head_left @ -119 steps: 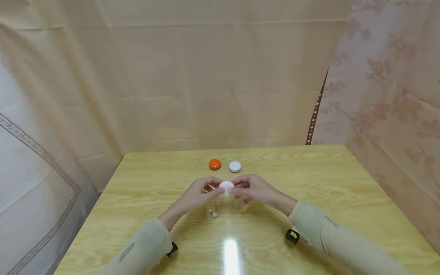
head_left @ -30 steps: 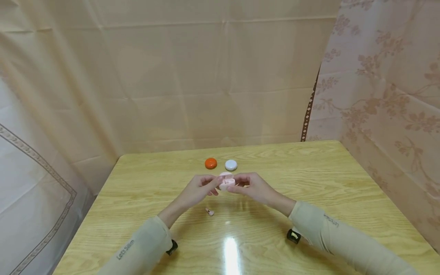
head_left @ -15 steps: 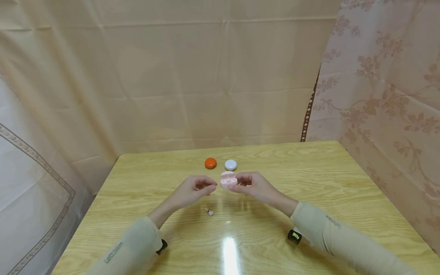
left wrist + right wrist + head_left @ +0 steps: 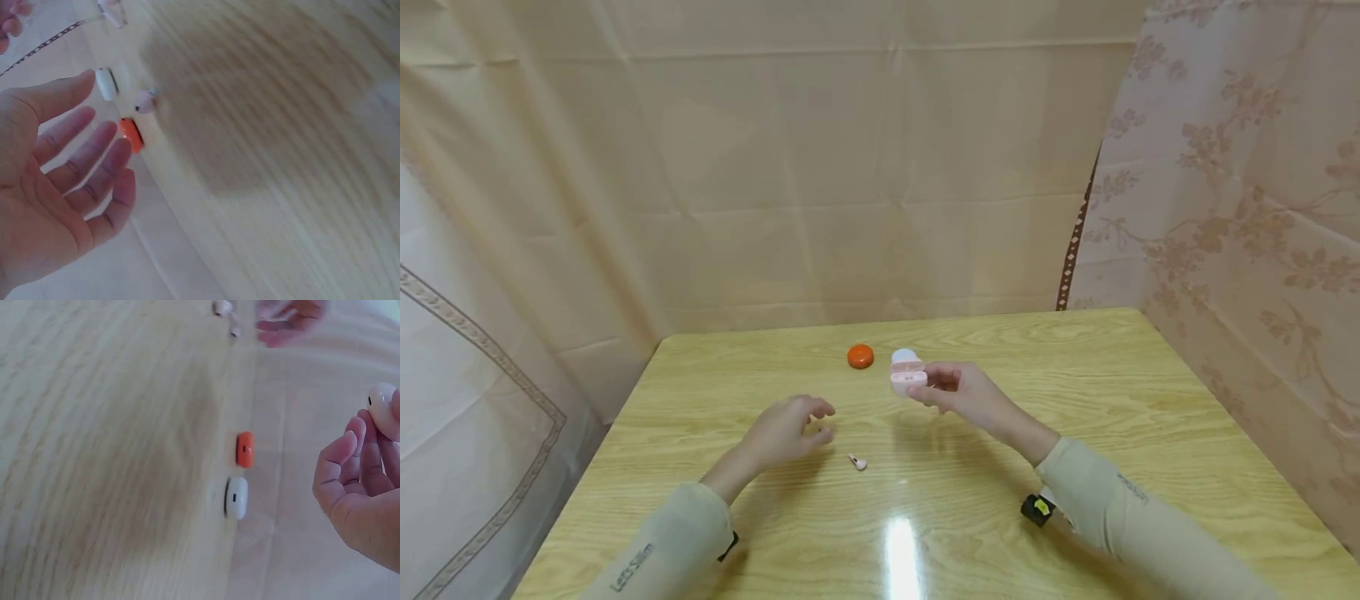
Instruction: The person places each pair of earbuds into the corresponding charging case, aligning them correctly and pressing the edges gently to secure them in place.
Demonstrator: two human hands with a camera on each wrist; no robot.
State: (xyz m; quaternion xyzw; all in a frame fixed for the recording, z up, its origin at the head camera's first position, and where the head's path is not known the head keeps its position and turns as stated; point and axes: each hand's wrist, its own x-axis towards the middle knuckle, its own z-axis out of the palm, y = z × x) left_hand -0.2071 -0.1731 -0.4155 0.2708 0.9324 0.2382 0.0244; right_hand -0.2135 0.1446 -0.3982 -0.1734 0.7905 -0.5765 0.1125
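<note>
My right hand (image 4: 973, 398) holds a pale pink earbud case (image 4: 909, 380) above the table, thumb at the front and fingers at its side. Its lid is raised, and the inside faces me. In the right wrist view the case (image 4: 382, 412) is cut off by the frame edge. My left hand (image 4: 781, 435) hovers over the table with fingers spread and loosely bent, nothing in them. On the tabletop just right of it lies a small pink earbud (image 4: 858, 462), its stem pointing up and left.
Toward the back of the table (image 4: 760, 358) sit a rounded orange case (image 4: 861, 357) and a similar white case (image 4: 237, 499), the white one largely covered by the pink case in the head view. Curtains hang behind and on both sides.
Earlier both hands held the pink case, lid down; the lid then came up. My left hand has let go and moved left and nearer; the right has carried the case slightly right and back.
</note>
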